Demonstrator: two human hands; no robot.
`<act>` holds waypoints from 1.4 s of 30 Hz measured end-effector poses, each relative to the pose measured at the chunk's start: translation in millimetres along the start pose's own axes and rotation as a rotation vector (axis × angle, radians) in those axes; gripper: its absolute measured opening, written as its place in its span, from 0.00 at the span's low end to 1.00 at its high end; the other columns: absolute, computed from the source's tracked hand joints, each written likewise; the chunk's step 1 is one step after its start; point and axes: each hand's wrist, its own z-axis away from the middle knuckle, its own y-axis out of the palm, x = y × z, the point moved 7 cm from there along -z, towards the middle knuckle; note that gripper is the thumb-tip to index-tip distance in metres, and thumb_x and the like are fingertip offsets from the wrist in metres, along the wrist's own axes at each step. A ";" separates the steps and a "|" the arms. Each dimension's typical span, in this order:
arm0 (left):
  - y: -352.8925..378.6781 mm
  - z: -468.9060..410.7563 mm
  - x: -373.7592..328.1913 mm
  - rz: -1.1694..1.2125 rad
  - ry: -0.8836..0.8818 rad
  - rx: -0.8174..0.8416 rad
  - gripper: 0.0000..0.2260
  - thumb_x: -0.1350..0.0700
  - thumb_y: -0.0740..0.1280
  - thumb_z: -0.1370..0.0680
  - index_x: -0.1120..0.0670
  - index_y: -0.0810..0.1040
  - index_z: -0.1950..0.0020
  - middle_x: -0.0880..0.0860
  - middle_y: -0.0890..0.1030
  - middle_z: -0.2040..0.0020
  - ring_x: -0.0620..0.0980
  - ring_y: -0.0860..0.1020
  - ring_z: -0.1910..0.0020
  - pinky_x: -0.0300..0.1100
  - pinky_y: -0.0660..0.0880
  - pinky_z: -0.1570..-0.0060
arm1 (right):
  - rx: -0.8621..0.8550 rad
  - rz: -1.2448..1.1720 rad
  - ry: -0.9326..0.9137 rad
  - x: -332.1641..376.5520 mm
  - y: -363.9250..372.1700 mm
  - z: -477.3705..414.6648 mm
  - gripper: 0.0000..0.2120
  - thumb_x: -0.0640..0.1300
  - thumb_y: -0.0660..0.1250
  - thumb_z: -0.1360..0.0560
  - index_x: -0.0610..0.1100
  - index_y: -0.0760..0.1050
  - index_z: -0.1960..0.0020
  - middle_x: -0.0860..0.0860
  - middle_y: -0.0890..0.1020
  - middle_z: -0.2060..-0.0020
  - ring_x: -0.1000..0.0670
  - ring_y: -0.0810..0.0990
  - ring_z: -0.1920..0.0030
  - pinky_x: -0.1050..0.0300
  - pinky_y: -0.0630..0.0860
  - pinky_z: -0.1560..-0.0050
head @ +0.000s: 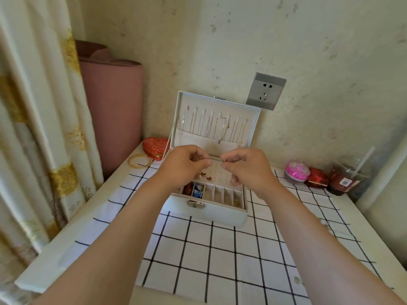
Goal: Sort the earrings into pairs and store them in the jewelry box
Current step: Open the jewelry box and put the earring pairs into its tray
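Observation:
A white jewelry box (220, 213) stands open on the checked cloth, its lid (253, 119) upright with several chains hanging inside. Small gold earrings (208, 176) sit on the perforated panel, and the front row of compartments holds red and blue pieces (195, 190). Both hands hover over the box. My right hand (244, 168) pinches a tiny earring (223, 161) between thumb and forefinger. My left hand (185, 166) has its fingers curled close to the right hand's fingertips; whether it holds anything is hidden.
A red heart-shaped box (155, 147) and gold bangles (139, 161) lie at the back left. A pink ball (297, 170), a red box (317, 178) and a drink cup with a straw (348, 177) stand at the back right. A wall socket (265, 91) is above.

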 end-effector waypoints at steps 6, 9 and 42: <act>-7.6 -4.7 6.8 0.098 -0.053 -0.054 0.04 0.55 0.73 0.24 0.54 0.83 0.52 0.54 0.85 0.57 0.44 0.79 0.69 0.34 0.78 0.66 | 0.015 0.109 -0.129 24.6 26.2 -18.3 0.06 0.39 0.76 0.27 0.49 0.84 0.53 0.56 0.84 0.60 0.62 0.80 0.70 0.67 0.76 0.70; -18.4 -5.3 11.0 0.074 -0.062 -0.099 0.04 0.53 0.73 0.24 0.53 0.83 0.53 0.52 0.85 0.58 0.45 0.80 0.68 0.39 0.79 0.61 | 0.116 0.004 -0.088 28.3 38.8 -20.1 0.05 0.37 0.73 0.25 0.45 0.83 0.51 0.50 0.85 0.56 0.52 0.83 0.68 0.58 0.81 0.69; -28.1 2.8 16.2 0.262 -0.165 -0.188 0.06 0.51 0.75 0.26 0.53 0.83 0.55 0.53 0.83 0.60 0.38 0.76 0.70 0.29 0.74 0.69 | 0.117 0.484 -0.202 6.0 46.9 -34.4 0.08 0.46 0.68 0.23 0.53 0.84 0.57 0.60 0.84 0.60 0.58 0.81 0.55 0.54 0.78 0.46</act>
